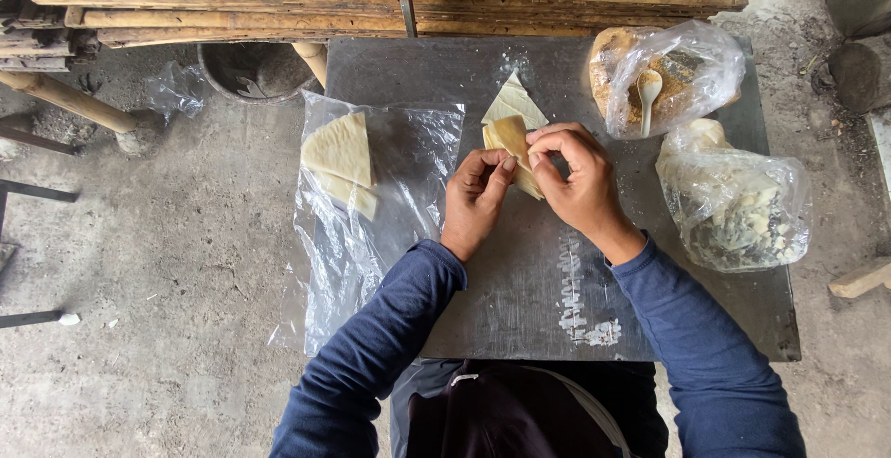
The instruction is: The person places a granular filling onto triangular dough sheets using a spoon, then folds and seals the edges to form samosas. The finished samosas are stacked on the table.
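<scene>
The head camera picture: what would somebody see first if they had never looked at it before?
First, the two hands in the middle: the left hand and right hand pinch a folded pale dough sheet over a dark metal table. To the left, more dough triangles lie on clear plastic. At the right sits a bag of brown filling with a spoon.

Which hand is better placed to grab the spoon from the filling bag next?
Right hand, probably. The spoon stands in the open bag of brown crumbs just beyond it on that side. The left hand sits farther off and pinches the folded dough piece, so it can keep holding.
</scene>
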